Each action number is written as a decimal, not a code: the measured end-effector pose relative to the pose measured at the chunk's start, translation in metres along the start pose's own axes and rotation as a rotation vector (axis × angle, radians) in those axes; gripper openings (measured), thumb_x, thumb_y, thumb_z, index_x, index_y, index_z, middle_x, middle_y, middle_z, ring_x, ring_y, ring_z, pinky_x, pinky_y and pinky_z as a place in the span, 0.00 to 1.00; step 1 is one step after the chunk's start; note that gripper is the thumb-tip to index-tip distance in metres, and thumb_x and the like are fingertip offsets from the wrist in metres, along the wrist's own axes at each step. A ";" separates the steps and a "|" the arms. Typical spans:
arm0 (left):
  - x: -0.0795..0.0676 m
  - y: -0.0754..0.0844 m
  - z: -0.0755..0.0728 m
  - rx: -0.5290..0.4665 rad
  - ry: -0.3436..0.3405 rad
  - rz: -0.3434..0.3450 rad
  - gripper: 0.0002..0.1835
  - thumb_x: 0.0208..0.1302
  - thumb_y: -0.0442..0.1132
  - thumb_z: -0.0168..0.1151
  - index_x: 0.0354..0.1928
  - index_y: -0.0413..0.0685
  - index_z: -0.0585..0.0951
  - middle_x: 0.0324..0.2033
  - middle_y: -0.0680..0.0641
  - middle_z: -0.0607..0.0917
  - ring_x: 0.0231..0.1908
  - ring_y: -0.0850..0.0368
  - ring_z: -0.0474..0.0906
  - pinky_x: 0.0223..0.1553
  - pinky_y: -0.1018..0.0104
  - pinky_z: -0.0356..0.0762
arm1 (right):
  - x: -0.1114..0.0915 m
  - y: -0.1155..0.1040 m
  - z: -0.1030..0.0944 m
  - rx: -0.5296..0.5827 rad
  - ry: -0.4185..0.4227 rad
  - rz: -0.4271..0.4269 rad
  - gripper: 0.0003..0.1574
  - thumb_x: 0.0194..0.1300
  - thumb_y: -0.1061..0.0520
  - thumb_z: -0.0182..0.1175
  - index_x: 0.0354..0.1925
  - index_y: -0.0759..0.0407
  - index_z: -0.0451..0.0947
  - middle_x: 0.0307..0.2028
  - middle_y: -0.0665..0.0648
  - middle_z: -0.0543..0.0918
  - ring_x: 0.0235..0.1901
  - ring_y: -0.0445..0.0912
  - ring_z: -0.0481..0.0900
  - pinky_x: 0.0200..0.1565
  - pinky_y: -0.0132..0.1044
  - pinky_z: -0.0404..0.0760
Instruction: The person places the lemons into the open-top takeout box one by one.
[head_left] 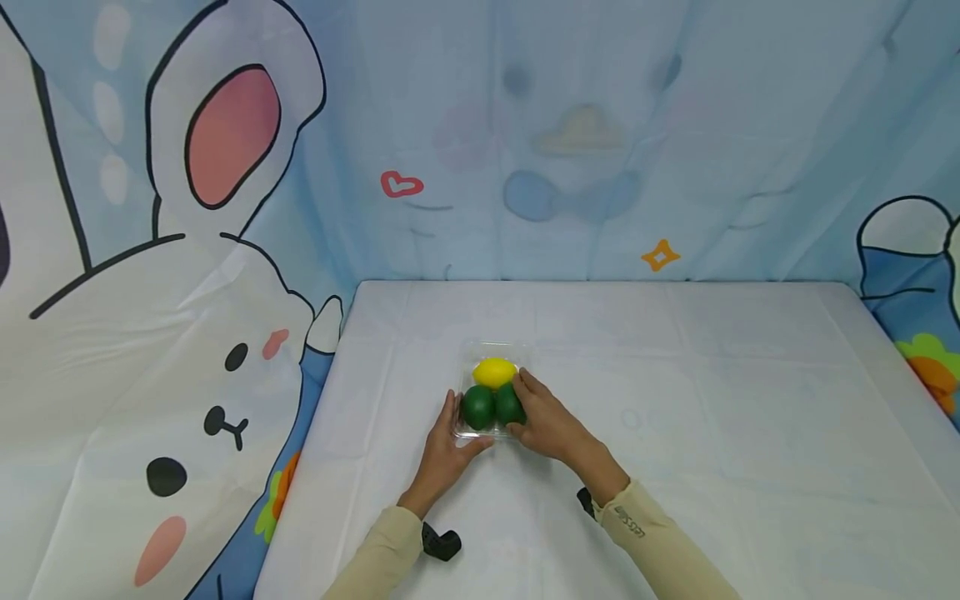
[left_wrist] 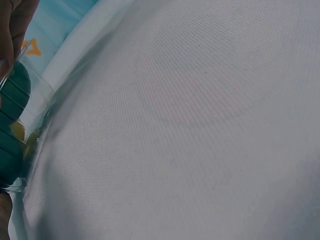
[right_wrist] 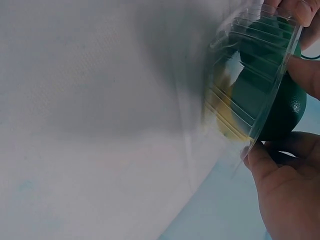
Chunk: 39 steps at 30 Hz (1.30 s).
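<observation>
A clear plastic box [head_left: 476,432] sits on the white-covered table and holds a yellow lemon [head_left: 494,372] at its far side. Two dark green, lime-like fruits are side by side at the near side. My left hand [head_left: 442,458] grips the box, fingers along its left wall and thumb at the near edge. With thumb and fingers, my right hand [head_left: 551,423] holds the right-hand green lime [head_left: 508,406], partly covering it. The other green lime [head_left: 478,407] lies beside it. In the right wrist view, fingers surround the ribbed box [right_wrist: 252,75] and the limes.
The table [head_left: 712,400] has a pale, slightly creased cloth. Behind it hangs a light blue curtain [head_left: 450,100] with printed shapes, and a printed rabbit [head_left: 112,375] covers the left side. Black straps [head_left: 441,543] show at both wrists.
</observation>
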<state>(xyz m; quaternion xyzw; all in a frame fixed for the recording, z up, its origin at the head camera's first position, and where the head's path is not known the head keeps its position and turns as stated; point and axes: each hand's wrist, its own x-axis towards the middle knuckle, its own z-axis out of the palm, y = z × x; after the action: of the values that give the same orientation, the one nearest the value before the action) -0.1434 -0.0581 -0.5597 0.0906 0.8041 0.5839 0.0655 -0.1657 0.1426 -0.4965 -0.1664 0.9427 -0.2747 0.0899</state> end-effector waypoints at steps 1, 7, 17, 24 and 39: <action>0.000 0.000 0.000 0.001 -0.001 -0.001 0.58 0.58 0.51 0.71 0.76 0.39 0.41 0.75 0.42 0.52 0.74 0.51 0.50 0.73 0.56 0.51 | 0.000 0.000 0.000 0.005 -0.002 0.002 0.53 0.61 0.56 0.68 0.72 0.73 0.50 0.73 0.72 0.51 0.71 0.64 0.56 0.69 0.56 0.62; 0.001 -0.002 0.000 0.003 -0.002 -0.006 0.59 0.57 0.52 0.70 0.77 0.40 0.41 0.76 0.43 0.51 0.75 0.51 0.49 0.73 0.56 0.51 | -0.001 0.002 -0.001 0.024 -0.005 0.002 0.54 0.60 0.56 0.69 0.73 0.72 0.50 0.74 0.70 0.51 0.72 0.63 0.55 0.69 0.56 0.62; 0.000 -0.002 0.000 0.022 -0.001 0.007 0.59 0.57 0.53 0.70 0.77 0.41 0.41 0.76 0.43 0.51 0.75 0.50 0.49 0.73 0.54 0.51 | -0.003 0.002 -0.001 0.046 0.019 -0.007 0.54 0.59 0.55 0.69 0.72 0.71 0.52 0.74 0.69 0.53 0.71 0.62 0.58 0.68 0.56 0.64; -0.001 0.000 -0.004 0.074 0.006 0.005 0.56 0.60 0.51 0.68 0.77 0.42 0.41 0.76 0.43 0.50 0.75 0.49 0.48 0.73 0.52 0.51 | -0.005 0.002 -0.004 0.069 0.031 -0.014 0.52 0.60 0.53 0.69 0.72 0.69 0.54 0.74 0.68 0.54 0.71 0.63 0.58 0.68 0.57 0.64; 0.035 0.022 -0.048 0.331 0.024 0.123 0.46 0.69 0.55 0.57 0.77 0.41 0.46 0.76 0.41 0.51 0.75 0.46 0.50 0.73 0.49 0.53 | -0.003 0.017 -0.021 0.042 0.086 -0.055 0.44 0.68 0.48 0.61 0.71 0.68 0.57 0.73 0.66 0.57 0.71 0.61 0.58 0.69 0.57 0.63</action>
<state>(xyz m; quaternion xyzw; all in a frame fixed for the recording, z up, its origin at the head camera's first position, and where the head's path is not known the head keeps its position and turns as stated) -0.1858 -0.0881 -0.5237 0.1421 0.8829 0.4476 0.0045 -0.1733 0.1674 -0.4884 -0.1782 0.9348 -0.3038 0.0454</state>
